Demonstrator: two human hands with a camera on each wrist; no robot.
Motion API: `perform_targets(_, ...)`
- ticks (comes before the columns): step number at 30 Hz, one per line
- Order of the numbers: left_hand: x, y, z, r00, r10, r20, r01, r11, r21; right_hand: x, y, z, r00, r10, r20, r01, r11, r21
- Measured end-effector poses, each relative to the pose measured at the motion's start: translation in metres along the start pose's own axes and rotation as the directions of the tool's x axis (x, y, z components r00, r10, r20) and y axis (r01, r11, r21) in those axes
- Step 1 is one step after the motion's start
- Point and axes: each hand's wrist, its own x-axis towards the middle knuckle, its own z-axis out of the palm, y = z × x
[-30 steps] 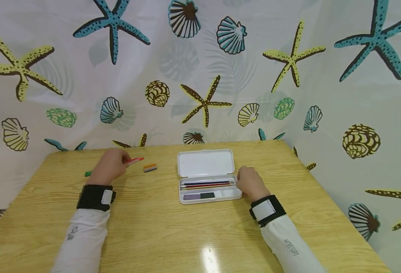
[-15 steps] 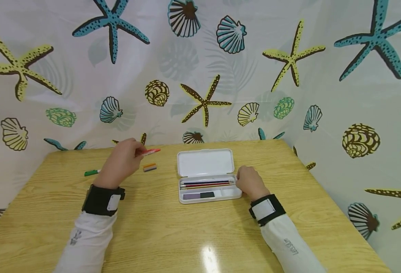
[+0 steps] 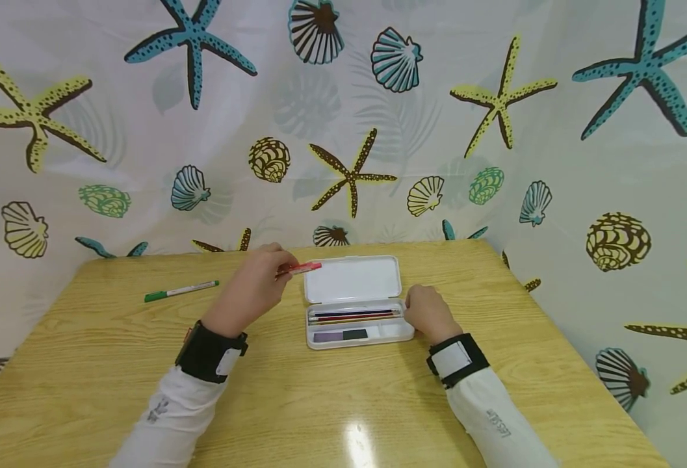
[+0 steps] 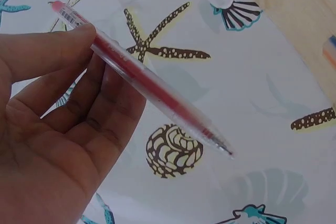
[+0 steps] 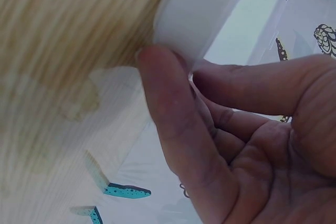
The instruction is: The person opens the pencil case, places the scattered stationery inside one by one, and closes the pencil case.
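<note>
My left hand (image 3: pixel 253 286) pinches a red gel pen (image 4: pixel 152 85) between thumb and fingers, its clear barrel showing the red refill. In the head view the pen's end overlaps the left edge of the raised lid of a white pencil case (image 3: pixel 351 279). My right hand (image 3: pixel 431 314) grips the case's right end, thumb and forefinger at its wall (image 5: pixel 194 19) in the right wrist view. Inside the case lie several pencils (image 3: pixel 355 316) in the back compartment. A purple block (image 3: pixel 328 337) and a dark block (image 3: pixel 355 334) sit in the front one.
A green-capped pen (image 3: pixel 181 290) lies on the wooden table (image 3: pixel 296 403) to the left. At the right edge of the left wrist view shows part of an orange and blue block (image 4: pixel 331 51). Shell-patterned cloth (image 3: pixel 232 130) hangs behind the table.
My left hand has carried the red pen rightward to the pencil case's lid, uncovering the green pen and covering the orange block in the head view. My right hand has stayed put.
</note>
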Motion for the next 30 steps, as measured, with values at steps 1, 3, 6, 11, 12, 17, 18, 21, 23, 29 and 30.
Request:
perform_targets(1, 0.0, 0.003, 0.004, 1.0, 0.014, 0.007, -0.014, 1.0, 0.007, 0.0, 0.0, 0.0, 1.0, 0.004, 0.001, -0.004, 1.0, 0.001)
perform_targets(3, 0.001, 0.009, 0.013, 0.999, 0.049, 0.021, -0.049, 0.999, 0.013, 0.0, 0.001, 0.001, 1.0, 0.008, 0.002, -0.008, 1.0, 0.005)
perform_targets(6, 0.001, 0.017, 0.025, 0.994, 0.105, 0.038, -0.105, 0.994, 0.014, 0.0, 0.002, 0.001, 1.0, 0.015, 0.004, -0.015, 1.0, 0.009)
perform_targets(11, 0.001, 0.027, 0.039, 0.986, 0.152, 0.062, -0.153, 0.988, 0.015, 0.0, 0.002, 0.0, 1.0, 0.013, 0.002, -0.013, 1.0, 0.007)
perform_targets(12, 0.001, 0.028, 0.041, 0.986, 0.152, 0.067, -0.154, 0.988, 0.018, 0.0, 0.002, 0.0, 1.0, 0.011, 0.003, -0.011, 1.0, 0.008)
perform_targets(17, 0.001, 0.031, 0.051, 0.985, 0.15, 0.086, -0.152, 0.988, 0.026, 0.0, 0.002, -0.001, 1.0, 0.013, 0.012, -0.013, 1.0, 0.016)
perform_targets(18, 0.001, 0.032, 0.053, 0.985, 0.152, 0.088, -0.155, 0.988, 0.025, 0.0, 0.002, -0.002, 1.0, 0.013, 0.012, -0.013, 1.0, 0.015)
perform_targets(21, 0.002, 0.033, 0.059, 0.983, 0.162, 0.088, -0.164, 0.986, 0.02, 0.0, 0.002, -0.002, 1.0, 0.018, 0.01, -0.018, 1.0, 0.012)
perform_targets(23, 0.003, 0.034, 0.063, 0.982, 0.163, 0.093, -0.165, 0.986, 0.013, 0.0, 0.002, -0.002, 1.0, 0.02, 0.006, -0.02, 1.0, 0.007)
perform_targets(29, 0.005, 0.036, 0.071, 0.979, 0.172, 0.107, -0.172, 0.985, -0.013, 0.001, 0.002, 0.0, 1.0, 0.019, -0.002, -0.019, 1.0, 0.009)
perform_targets(30, 0.005, 0.035, 0.072, 0.979, 0.173, 0.11, -0.173, 0.985, -0.011, 0.002, 0.002, 0.0, 1.0, 0.016, 0.001, -0.016, 1.0, 0.013)
